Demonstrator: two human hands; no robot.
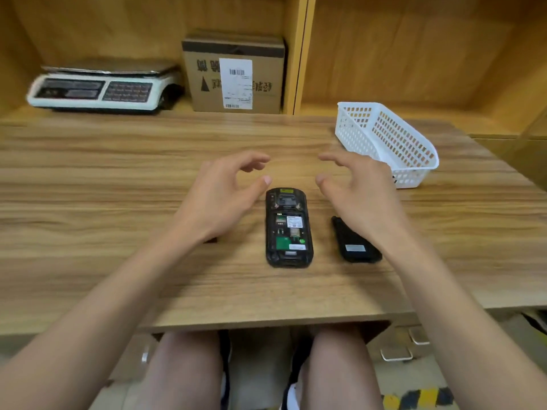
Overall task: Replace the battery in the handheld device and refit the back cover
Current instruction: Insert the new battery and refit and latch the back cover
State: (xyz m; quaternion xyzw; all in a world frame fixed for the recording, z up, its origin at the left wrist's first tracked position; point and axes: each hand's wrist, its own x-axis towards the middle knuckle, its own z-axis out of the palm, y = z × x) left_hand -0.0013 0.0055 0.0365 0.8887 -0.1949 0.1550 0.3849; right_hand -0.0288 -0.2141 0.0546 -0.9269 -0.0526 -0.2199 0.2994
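A black handheld device (288,227) lies face down in the middle of the wooden table (118,173), its back open and its green circuit board and labels showing. To its right lies a black part with a grey label (355,247), partly hidden under my right wrist; I cannot tell whether it is the battery or the cover. A small dark object (210,240) peeks out from under my left wrist. My left hand (220,196) hovers left of the device, my right hand (358,190) right of it. Both hands have curled, spread fingers and hold nothing.
A white perforated basket (384,140) stands at the back right of the table. On the shelf behind are a weighing scale (97,90) at left and a cardboard box (233,75) in the middle. The table's front edge runs just above my knees.
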